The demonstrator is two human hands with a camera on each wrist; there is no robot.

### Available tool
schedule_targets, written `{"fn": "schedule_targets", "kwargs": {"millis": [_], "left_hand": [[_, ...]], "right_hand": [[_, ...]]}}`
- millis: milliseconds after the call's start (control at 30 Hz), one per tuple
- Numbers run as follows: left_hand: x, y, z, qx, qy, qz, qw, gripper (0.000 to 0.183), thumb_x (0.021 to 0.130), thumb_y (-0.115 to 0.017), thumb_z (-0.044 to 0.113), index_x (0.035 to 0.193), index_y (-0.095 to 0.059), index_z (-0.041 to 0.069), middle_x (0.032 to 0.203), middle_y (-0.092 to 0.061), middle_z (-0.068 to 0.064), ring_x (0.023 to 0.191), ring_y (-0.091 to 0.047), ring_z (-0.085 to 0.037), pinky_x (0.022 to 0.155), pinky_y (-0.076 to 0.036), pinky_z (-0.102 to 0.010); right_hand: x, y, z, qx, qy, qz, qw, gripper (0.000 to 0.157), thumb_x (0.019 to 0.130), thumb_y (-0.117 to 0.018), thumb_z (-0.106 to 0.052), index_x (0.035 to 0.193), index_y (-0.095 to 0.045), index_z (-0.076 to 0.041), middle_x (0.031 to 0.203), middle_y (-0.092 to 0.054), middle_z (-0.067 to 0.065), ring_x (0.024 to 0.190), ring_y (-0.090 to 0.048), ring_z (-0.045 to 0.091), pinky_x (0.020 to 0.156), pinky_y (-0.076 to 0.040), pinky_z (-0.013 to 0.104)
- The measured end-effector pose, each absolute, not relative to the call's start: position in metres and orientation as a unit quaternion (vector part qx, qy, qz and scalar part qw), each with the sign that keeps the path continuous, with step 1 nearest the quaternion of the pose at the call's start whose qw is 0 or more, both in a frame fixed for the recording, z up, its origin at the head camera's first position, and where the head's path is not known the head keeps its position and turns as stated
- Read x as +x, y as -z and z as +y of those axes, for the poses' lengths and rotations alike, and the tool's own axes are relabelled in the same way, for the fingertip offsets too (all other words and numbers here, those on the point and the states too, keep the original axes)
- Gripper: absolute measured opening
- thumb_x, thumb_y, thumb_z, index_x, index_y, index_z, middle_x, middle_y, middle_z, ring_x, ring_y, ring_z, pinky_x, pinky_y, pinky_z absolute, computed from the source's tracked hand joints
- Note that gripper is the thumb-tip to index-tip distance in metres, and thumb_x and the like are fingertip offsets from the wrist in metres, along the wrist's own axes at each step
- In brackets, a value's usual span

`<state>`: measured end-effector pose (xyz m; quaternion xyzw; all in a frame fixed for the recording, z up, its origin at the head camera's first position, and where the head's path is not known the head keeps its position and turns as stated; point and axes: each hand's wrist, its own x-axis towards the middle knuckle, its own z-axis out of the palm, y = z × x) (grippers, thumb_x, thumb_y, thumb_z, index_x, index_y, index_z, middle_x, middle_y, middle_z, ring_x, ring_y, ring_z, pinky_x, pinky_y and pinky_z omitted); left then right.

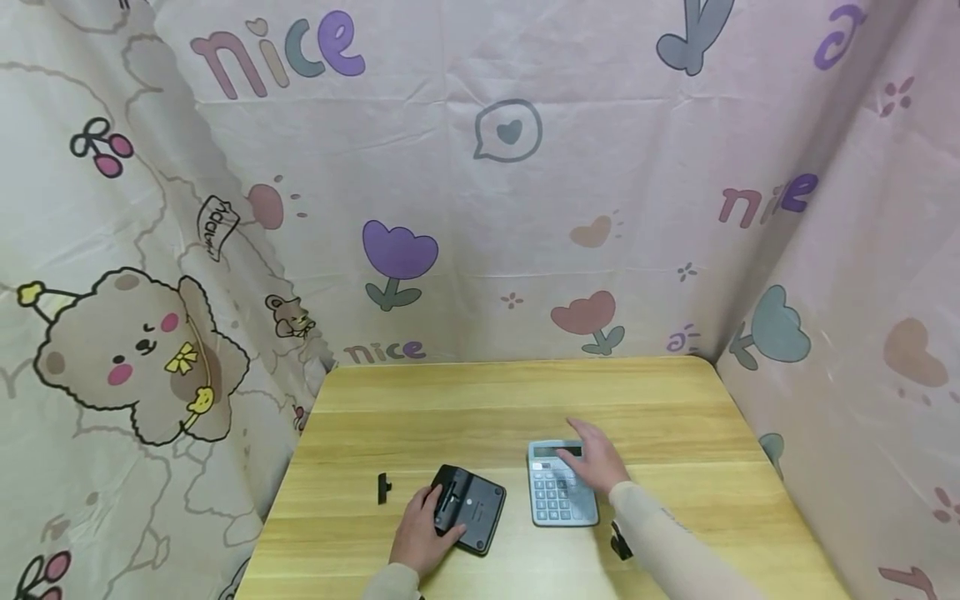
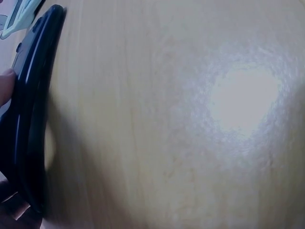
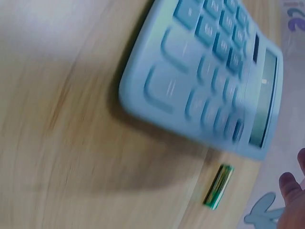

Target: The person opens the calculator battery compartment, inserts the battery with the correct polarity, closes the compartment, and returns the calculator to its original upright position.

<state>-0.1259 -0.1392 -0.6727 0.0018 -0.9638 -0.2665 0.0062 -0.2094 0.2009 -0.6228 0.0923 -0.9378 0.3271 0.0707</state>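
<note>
A black calculator (image 1: 480, 510) lies back side up, its small feet and an uncovered battery slot showing. My left hand (image 1: 422, 532) grips its left end, thumb on the near edge and fingers along the far side. In the left wrist view only the side edge of the black calculator (image 2: 40, 71) shows. To the right is a light blue calculator (image 1: 551, 497), keys up. Over its upper right part is my right hand (image 1: 600, 462), thumb and fingers spread and holding nothing. A green battery (image 3: 218, 186) lies beside the blue calculator in the right wrist view.
A small black cover piece (image 1: 383, 488) lies on the wooden table (image 1: 420, 400), left of the black calculator. Something dark (image 1: 621, 542) shows under the right sleeve. Printed cloth (image 1: 465, 200) hangs behind the table and on both sides.
</note>
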Motion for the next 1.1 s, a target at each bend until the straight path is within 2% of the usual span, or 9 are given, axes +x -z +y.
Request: {"fn": "schedule_targets", "kwargs": {"millis": [267,533,667,1100], "left_hand": [[-0.126,0.674,-0.140,0.001,0.265,-0.964,0.007,0.088,0.064,-0.070,0.062,0.133,-0.046,0.013,0.132,-0.041,-0.014,0.116,-0.044,-0.033,0.091,-0.041,-0.052],[-0.125,0.675,-0.140,0.001,0.263,-0.965,0.007,0.089,0.064,-0.069,0.064,0.134,-0.046,0.013,0.132,-0.041,-0.014,0.116,-0.044,-0.033,0.091,-0.042,-0.051],[-0.125,0.676,-0.140,0.002,0.264,-0.964,0.008,0.090,0.063,-0.067,0.066,0.133,-0.047,0.013,0.132,-0.041,-0.014,0.116,-0.044,-0.033,0.091,-0.041,-0.051],[-0.123,0.669,-0.138,0.008,0.269,-0.963,-0.001,0.089,0.064,-0.070,0.062,0.133,-0.047,0.012,0.132,-0.041,-0.014,0.116,-0.044,-0.034,0.091,-0.041,-0.052]], "right_hand": [[-0.211,0.629,0.233,0.059,-0.332,-0.939,0.066,0.062,0.085,-0.063,-0.038,0.136,-0.041,-0.011,0.136,-0.042,0.012,0.124,-0.037,0.034,0.100,-0.031,0.054],[-0.214,0.644,0.260,0.047,-0.322,-0.942,0.082,0.057,0.085,-0.064,-0.024,0.134,-0.043,-0.006,0.133,-0.044,0.018,0.121,-0.038,0.037,0.099,-0.031,0.054],[-0.215,0.645,0.266,0.041,-0.311,-0.945,0.087,0.056,0.084,-0.065,-0.020,0.132,-0.044,-0.002,0.131,-0.044,0.022,0.120,-0.039,0.040,0.099,-0.031,0.055],[-0.219,0.652,0.270,0.022,-0.296,-0.952,0.071,0.055,0.082,-0.067,-0.017,0.130,-0.046,-0.001,0.131,-0.044,0.023,0.119,-0.039,0.041,0.098,-0.030,0.057]]}}
